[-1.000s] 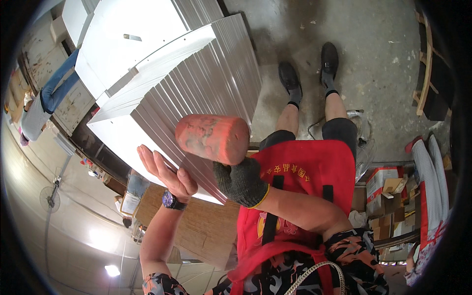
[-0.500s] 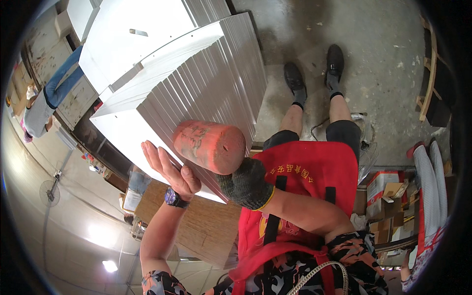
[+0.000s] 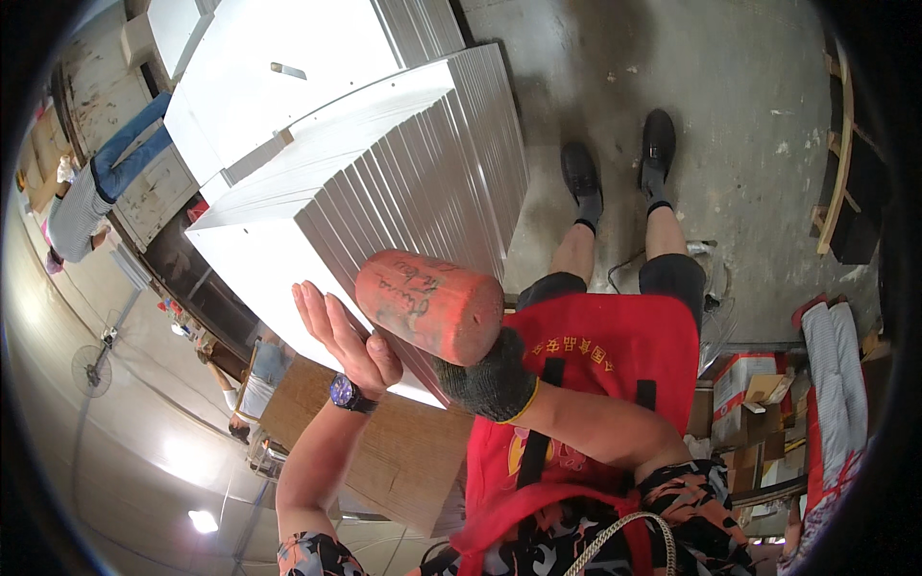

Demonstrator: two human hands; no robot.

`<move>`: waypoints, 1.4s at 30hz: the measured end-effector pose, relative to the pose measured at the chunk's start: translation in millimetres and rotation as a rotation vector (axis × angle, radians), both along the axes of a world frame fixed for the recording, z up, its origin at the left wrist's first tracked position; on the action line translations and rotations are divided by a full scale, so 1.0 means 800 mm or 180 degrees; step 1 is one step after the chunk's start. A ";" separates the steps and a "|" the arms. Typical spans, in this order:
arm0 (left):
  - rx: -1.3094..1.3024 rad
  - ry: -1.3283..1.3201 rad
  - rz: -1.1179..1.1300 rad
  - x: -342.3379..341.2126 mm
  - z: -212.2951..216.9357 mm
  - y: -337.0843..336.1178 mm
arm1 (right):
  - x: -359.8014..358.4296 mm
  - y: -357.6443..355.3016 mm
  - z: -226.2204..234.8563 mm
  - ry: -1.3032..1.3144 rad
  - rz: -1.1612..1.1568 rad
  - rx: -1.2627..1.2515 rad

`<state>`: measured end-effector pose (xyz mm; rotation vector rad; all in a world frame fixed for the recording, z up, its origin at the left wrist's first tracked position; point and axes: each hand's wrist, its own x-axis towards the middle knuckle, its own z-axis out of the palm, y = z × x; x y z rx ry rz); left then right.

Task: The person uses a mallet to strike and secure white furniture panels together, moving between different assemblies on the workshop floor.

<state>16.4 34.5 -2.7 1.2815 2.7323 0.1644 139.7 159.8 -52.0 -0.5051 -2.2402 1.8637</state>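
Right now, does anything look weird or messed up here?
Yes, two things. The red mallet is smudged and scribbled on, so it looks well used. And the right hand wears a dark glove while the left hand is bare, so they don't match.

The red mallet [image 3: 429, 305] has tilted and shifted nearer the bare left hand [image 3: 346, 344].

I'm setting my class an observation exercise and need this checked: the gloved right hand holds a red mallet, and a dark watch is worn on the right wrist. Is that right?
Not quite: the dark watch is on the left wrist, as the head view shows. The gloved right hand does hold the red mallet.
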 end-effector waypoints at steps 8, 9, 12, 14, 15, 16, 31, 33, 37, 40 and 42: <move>0.0003 0.0032 0.0032 0.001 0.002 0.003 | 0.002 0.002 0.000 -0.0329 0.0211 0.0518; -0.0004 0.0038 0.0036 0.001 0.001 0.003 | 0.004 0.001 -0.002 -0.0400 0.0058 0.0226; -0.0032 -0.0023 0.0053 0.000 0.002 -0.002 | 0.003 0.000 -0.014 -0.0610 -0.0348 -0.0606; -0.0033 0.0004 0.0070 0.001 0.000 -0.001 | 0.003 0.008 -0.019 -0.0803 -0.0497 -0.1077; -0.0027 0.0015 0.0084 0.002 -0.002 -0.001 | 0.003 0.016 -0.025 -0.0911 -0.0530 -0.1280; -0.0017 0.0026 0.0105 0.002 -0.004 -0.002 | -0.004 0.032 -0.031 -0.1024 -0.0559 -0.1478; 0.0025 -0.0138 0.0322 0.011 0.000 -0.017 | -0.275 0.242 -0.081 0.0681 0.1961 0.0972; 0.0071 -0.0125 0.0321 0.011 -0.002 -0.016 | -0.298 0.241 -0.067 0.0628 0.2133 0.0499; 0.0010 -0.0176 0.0349 0.013 0.005 -0.016 | -0.327 0.214 -0.054 0.0532 0.2698 0.0428; 0.0039 -0.0227 0.0357 0.010 0.000 -0.015 | -0.341 0.184 -0.059 0.0203 0.2777 0.0432; 0.0036 -0.0268 0.0390 0.010 0.004 -0.019 | -0.345 0.180 -0.062 0.0066 0.2826 0.0385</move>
